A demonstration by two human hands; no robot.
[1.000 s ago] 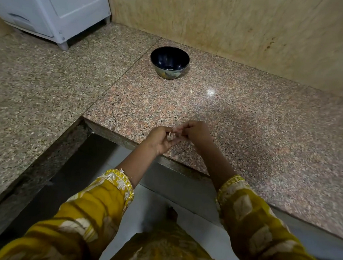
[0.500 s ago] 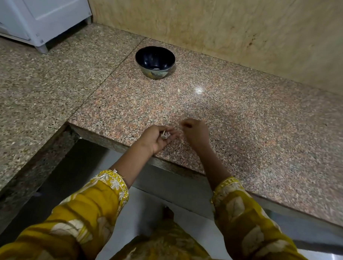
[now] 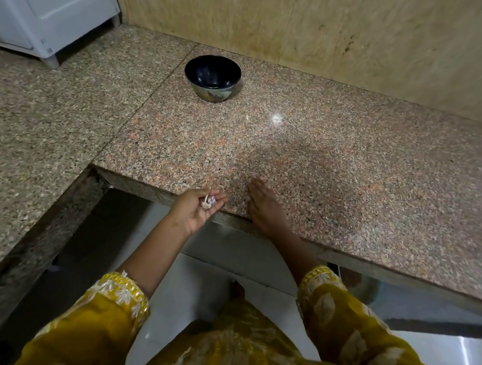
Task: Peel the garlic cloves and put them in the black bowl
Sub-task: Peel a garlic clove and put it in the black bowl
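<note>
- The left hand (image 3: 193, 210) is held palm up just off the front edge of the granite counter (image 3: 317, 163), with its fingers loosely cupped.
- A small pale piece of garlic (image 3: 208, 202) is cradled in those cupped fingers, with a thin stalk-like bit sticking up from it. Whether clove or loose skin is seen there cannot be told, as it is small and slightly blurred.
- The right hand (image 3: 265, 207) is laid palm down on the counter near its front edge, just beside the left hand. Its fingers are straight and nothing is gripped.
- The black bowl (image 3: 205, 72) is stood upright towards the back of the counter, well apart from both hands and near the tan wall (image 3: 321, 35).
- A white appliance (image 3: 62, 12) is seen at the far left corner.
- Yellow patterned sleeves (image 3: 107, 314) are worn on both forearms.
</note>
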